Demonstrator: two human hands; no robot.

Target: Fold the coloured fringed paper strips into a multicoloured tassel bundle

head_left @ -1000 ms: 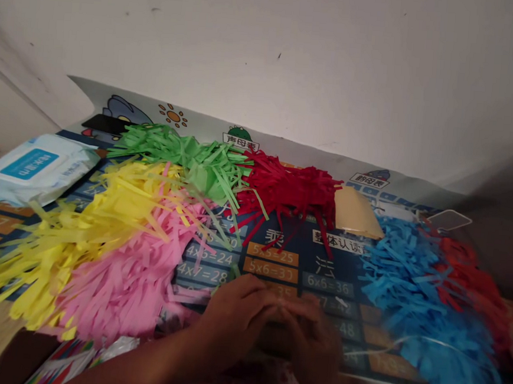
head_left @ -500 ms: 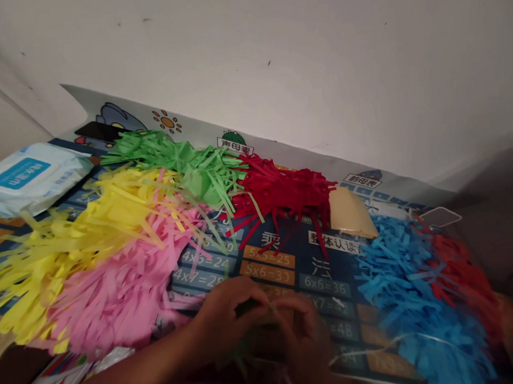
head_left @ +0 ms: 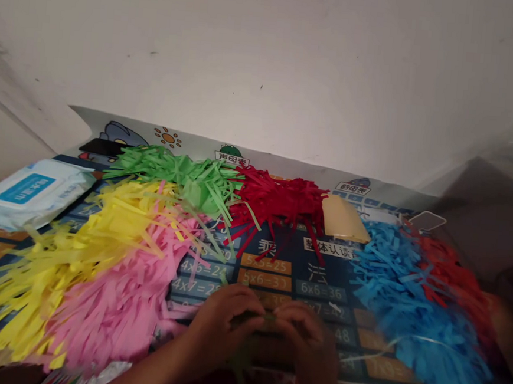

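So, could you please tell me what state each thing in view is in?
Left hand, fingers pinched
Right hand, fingers pinched
Green strip, apparently held between both hands
Wipes pack, lid shut
Yellow bundle, fringe splayed
Pink bundle, fringe splayed
Green bundle, fringe splayed
Dark red bundle, fringe splayed
Blue bundle, splayed, white cord across it
Orange-red bundle, partly hidden
Printed mat, back edge curled up

Single view from a camera worn on the head, facing forward and obliquely downward. The bare left hand (head_left: 224, 318) and bare right hand (head_left: 306, 333) lie nearest, at lower centre; the dark-blue printed sheet (head_left: 287, 249) extends beyond; the off-white, scuffed wall (head_left: 267, 57) fills the upper part, farthest away.
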